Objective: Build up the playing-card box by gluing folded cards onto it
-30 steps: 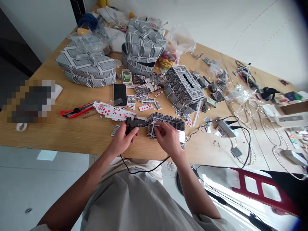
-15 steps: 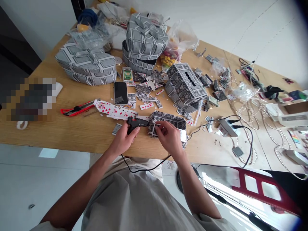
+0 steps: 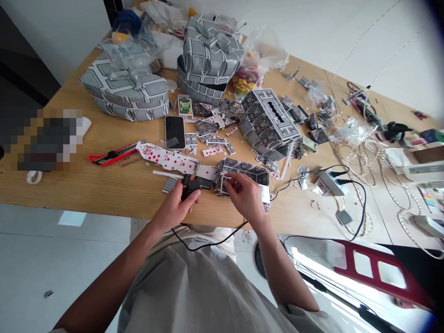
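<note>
My left hand [image 3: 178,203] is wrapped around a black hot glue gun [image 3: 197,183], and a white glue stick [image 3: 165,174] juts from its back. The gun's nozzle points right, close to the left end of a small open box made of folded playing cards [image 3: 244,167]. At that box's near left corner, my right hand [image 3: 245,196] has its thumb and fingers pinched on the edge; exactly what lies between the fingertips is hidden. A strip of joined playing cards [image 3: 173,160], red diamonds facing up, stretches left from the box.
Behind are a card-woven tissue box [image 3: 270,118], a phone [image 3: 175,132] and lidded woven baskets [image 3: 126,95], [image 3: 211,55]. A red utility knife [image 3: 113,155] lies left. Loose cards are scattered mid-table. Right, a power strip [image 3: 331,182] and cords [image 3: 385,185] crowd the table [image 3: 114,194].
The glue gun has turned and shifted slightly left and down, so its glue stick and a card beside the box now show. My right hand stays at the box corner.
</note>
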Tool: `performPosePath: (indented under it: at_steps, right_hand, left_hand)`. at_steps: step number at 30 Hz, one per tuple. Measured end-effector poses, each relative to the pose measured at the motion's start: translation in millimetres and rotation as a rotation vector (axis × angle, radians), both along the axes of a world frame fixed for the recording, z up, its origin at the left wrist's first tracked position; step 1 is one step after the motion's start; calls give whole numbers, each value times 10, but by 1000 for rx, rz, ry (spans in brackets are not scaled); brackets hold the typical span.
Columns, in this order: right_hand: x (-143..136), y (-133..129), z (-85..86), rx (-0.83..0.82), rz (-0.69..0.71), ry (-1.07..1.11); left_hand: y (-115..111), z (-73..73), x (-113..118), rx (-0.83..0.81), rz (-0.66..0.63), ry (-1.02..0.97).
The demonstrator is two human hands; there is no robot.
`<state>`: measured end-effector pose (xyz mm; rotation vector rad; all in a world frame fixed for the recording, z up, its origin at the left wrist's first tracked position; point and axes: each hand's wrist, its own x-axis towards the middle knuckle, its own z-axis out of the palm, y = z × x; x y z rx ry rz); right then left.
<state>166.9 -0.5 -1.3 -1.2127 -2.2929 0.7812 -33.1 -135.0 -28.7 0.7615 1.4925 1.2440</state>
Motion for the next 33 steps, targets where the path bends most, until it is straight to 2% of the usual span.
performPosePath:
  at_steps: [2, 4, 7, 9, 14, 18, 23, 30, 33]
  right_hand:
    - [13, 29, 5, -12, 24, -22]
    - [26, 63, 17, -13, 55, -48]
    - [43, 77, 32, 17, 117, -75]
    - [54, 33, 28, 95, 157, -83]
    - [104, -238, -43, 325, 252, -180]
    - [182, -382, -143, 374, 286, -260]
    - [247, -355, -245, 382, 289, -257]
    - [233, -381, -330, 395, 263, -222]
    - [209, -422, -309, 393, 259, -215]
  left_hand:
    - [-69, -8, -24, 5, -66, -1]
    - [-155, -29, -45, -5, -65, -1]
    - [-302, -61, -58, -40, -1, -32]
    - [-395, -73, -57, -42, 45, -68]
    - [-561, -111, -36, -8, 212, -163]
    - [-612, -138, -25, -15, 291, -261]
    - [-634, -102, -49, -35, 315, -267]
    - [-708, -73, -141, -71, 397, -260]
    - [-723, -48, -181, -73, 426, -265]
